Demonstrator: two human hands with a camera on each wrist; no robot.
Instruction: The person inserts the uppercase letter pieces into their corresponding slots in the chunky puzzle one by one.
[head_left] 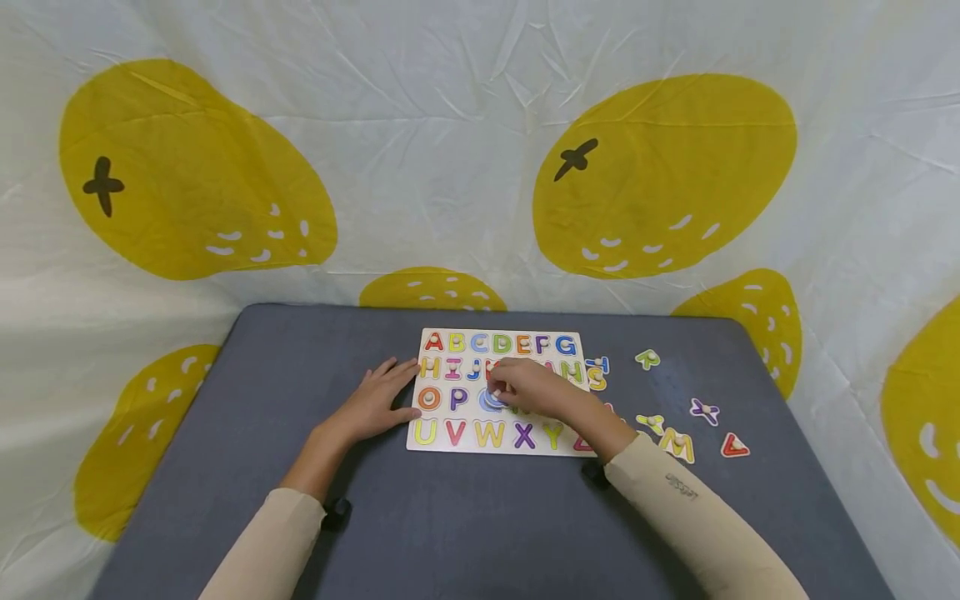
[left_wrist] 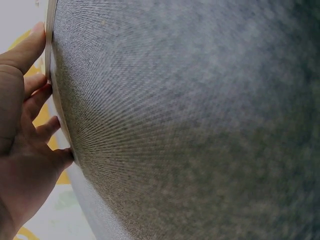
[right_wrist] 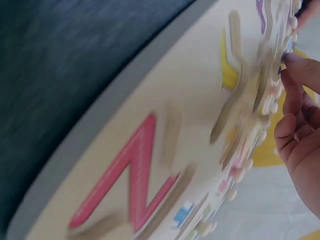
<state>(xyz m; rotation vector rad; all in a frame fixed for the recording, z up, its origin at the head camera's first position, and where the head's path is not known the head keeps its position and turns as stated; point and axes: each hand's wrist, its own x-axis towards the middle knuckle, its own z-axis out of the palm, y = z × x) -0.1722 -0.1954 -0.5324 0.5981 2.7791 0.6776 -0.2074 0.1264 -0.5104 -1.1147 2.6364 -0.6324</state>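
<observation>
A white alphabet puzzle board [head_left: 415, 445] with colourful letters lies on the table in the head view. My left hand [head_left: 371, 406] is spread at its left side, and the thumb and fingertips touch the edge. In the left wrist view, the left hand [left_wrist: 32, 125] has its fingers against that thin edge. Over the third row, my right hand [head_left: 532, 387] pinches a blue letter piece [head_left: 491, 402], seemingly a Q, beside the purple P [head_left: 458, 399]. The right wrist view shows the right hand [right_wrist: 305, 120] with thumb and finger pinched together, and a pink Z [right_wrist: 140, 175] closer.
Loose letter pieces lie right of the board: a green R [head_left: 647, 359], a purple piece [head_left: 705, 411], a red piece [head_left: 735, 446], a yellow M [head_left: 677, 446] and a yellow S [head_left: 597, 379]. Behind the grey table [head_left: 480, 517] hangs a fruit-printed cloth [head_left: 435, 167].
</observation>
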